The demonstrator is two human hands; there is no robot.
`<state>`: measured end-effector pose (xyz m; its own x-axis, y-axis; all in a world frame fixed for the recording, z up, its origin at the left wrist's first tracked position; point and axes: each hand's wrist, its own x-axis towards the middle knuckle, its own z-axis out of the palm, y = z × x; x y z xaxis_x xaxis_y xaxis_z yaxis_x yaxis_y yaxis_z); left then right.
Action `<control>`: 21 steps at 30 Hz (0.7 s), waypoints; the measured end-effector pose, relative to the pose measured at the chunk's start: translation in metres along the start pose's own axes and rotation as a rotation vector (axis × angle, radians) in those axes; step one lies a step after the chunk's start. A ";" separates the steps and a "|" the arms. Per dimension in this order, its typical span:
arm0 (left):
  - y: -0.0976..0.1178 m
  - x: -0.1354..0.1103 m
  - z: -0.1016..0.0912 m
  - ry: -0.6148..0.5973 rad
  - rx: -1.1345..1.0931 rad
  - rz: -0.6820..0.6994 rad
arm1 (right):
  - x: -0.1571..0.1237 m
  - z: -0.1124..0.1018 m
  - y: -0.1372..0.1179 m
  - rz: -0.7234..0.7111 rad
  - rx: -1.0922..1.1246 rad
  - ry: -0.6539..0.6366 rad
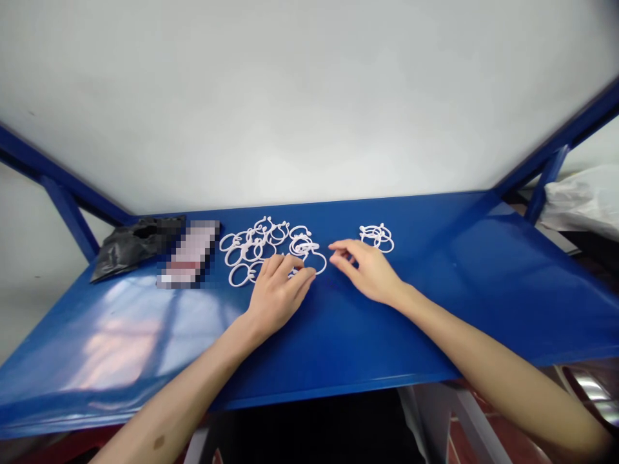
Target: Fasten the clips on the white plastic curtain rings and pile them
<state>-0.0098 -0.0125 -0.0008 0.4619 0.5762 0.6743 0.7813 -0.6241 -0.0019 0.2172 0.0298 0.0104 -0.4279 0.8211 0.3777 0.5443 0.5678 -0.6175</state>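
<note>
White plastic curtain rings (256, 243) lie in a loose, overlapping pile left of centre on the blue tabletop. My left hand (279, 290) reaches over the front of the pile and covers some of them. Its thumb and fingers close on a white curtain ring (325, 261) at the pile's right edge; the exact contact is partly hidden. To the right of that ring, my right hand (368, 267) hovers with thumb and forefinger apart, holding nothing. Behind its knuckles sits a smaller cluster of curtain rings (378, 237), several of them overlapping.
A crumpled black plastic bag (138, 245) and a blurred-out flat object (189, 254) lie on the left of the blue table (348, 351). Blue metal braces (70, 216) flank the tabletop, with a pale wall (309, 103) behind. White plastic (587, 200) hangs beyond the right side.
</note>
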 end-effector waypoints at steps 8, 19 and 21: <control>0.005 0.002 -0.003 0.035 -0.104 0.034 | -0.008 0.014 -0.011 0.113 0.347 -0.039; 0.002 0.001 -0.001 -0.074 -0.389 -0.327 | -0.011 0.013 -0.016 -0.056 0.284 -0.037; 0.004 0.000 0.000 -0.048 -0.405 -0.322 | -0.012 0.012 -0.016 -0.099 0.263 -0.045</control>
<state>-0.0067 -0.0149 -0.0005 0.2509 0.7901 0.5593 0.6661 -0.5602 0.4925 0.2045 0.0102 0.0078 -0.5048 0.7556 0.4175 0.2945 0.6054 -0.7395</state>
